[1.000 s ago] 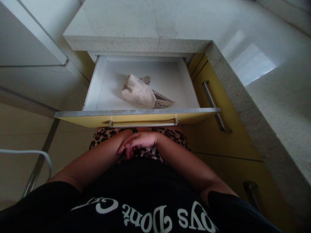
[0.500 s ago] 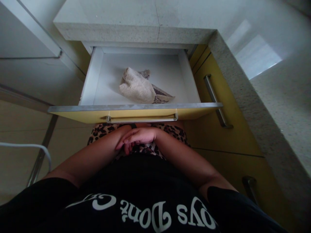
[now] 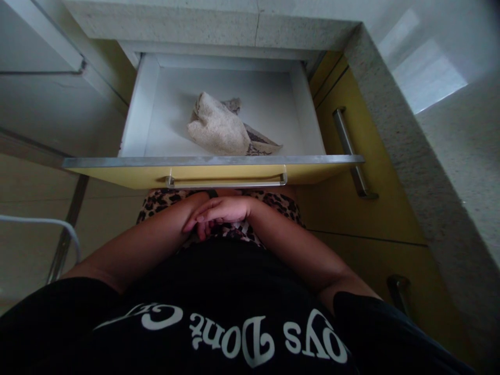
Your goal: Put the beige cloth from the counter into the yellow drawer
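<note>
Both hands empty: right hand (image 3: 222, 211) lies loosely curled over the left hand (image 3: 205, 229), mostly hidden. The cloth (image 3: 219, 127) in the drawer (image 3: 150, 104) looks soft and light, so I'd pinch its bunched top.

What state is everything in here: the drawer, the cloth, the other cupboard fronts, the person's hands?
Drawer: pulled open.
Cloth: crumpled, lying loose on the drawer floor.
Drawer handle: untouched.
Side cupboard front: shut.
Right hand: empty, resting over the left.
Left hand: mostly hidden beneath it, holding nothing visible.
</note>
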`<state>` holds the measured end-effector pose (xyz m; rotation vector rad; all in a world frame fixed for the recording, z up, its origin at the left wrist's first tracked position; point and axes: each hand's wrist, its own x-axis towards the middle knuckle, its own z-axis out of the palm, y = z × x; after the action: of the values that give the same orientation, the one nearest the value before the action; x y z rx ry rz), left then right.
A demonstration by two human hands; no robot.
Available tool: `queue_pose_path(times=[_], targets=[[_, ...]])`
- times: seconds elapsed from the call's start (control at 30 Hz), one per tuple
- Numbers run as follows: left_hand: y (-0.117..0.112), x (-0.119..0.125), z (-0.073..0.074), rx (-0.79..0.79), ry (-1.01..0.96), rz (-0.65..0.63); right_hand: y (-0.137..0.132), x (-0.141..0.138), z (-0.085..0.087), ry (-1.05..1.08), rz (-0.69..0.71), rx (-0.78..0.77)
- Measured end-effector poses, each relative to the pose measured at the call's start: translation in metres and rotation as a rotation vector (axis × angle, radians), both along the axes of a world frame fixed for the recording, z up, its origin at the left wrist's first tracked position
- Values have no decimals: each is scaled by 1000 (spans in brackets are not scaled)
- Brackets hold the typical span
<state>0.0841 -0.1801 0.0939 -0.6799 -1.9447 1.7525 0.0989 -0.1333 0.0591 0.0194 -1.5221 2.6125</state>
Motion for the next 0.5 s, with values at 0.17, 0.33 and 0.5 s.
queue_pose_path(times=[0.17, 0.33, 0.5], targets=[[-3, 7, 0, -86, 95, -83, -1, -1, 2, 28, 0, -17], [3, 4, 17, -218, -163, -38, 0, 0, 2, 15, 3, -14], [4, -3, 21, 170, -413, 113, 0, 0, 1, 0, -3, 14]])
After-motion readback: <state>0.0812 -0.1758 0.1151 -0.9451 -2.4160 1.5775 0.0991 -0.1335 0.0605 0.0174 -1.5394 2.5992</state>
